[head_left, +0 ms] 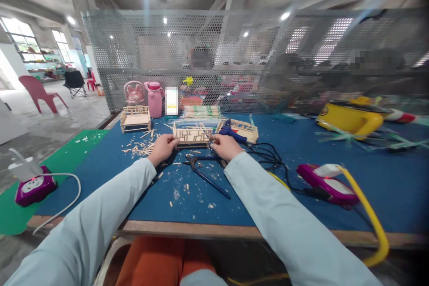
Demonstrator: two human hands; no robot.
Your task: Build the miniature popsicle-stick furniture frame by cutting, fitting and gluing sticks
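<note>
Three stick-built wooden frames (pixel 191 136) are sitting on the counter (pixel 385 187), along with one pair of pliers (pixel 204 172), one blue glue gun (pixel 232 132), two purple power strips (pixel 326 184) and one yellow pot (pixel 350 118).

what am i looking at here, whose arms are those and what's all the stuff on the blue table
There is no machine here. One camera sits on a person's head and looks down, so the two pale blue sleeves are that person's own arms. The left hand and the right hand grip the two ends of a small wooden stick frame, resting on the blue felt table. Just in front of the hands lie dark-handled pliers among wood scraps. A blue glue gun lies by the right hand. Further back stand a finished wooden stick model and a pink bottle. Other people sit blurred behind the mesh screen.
</note>
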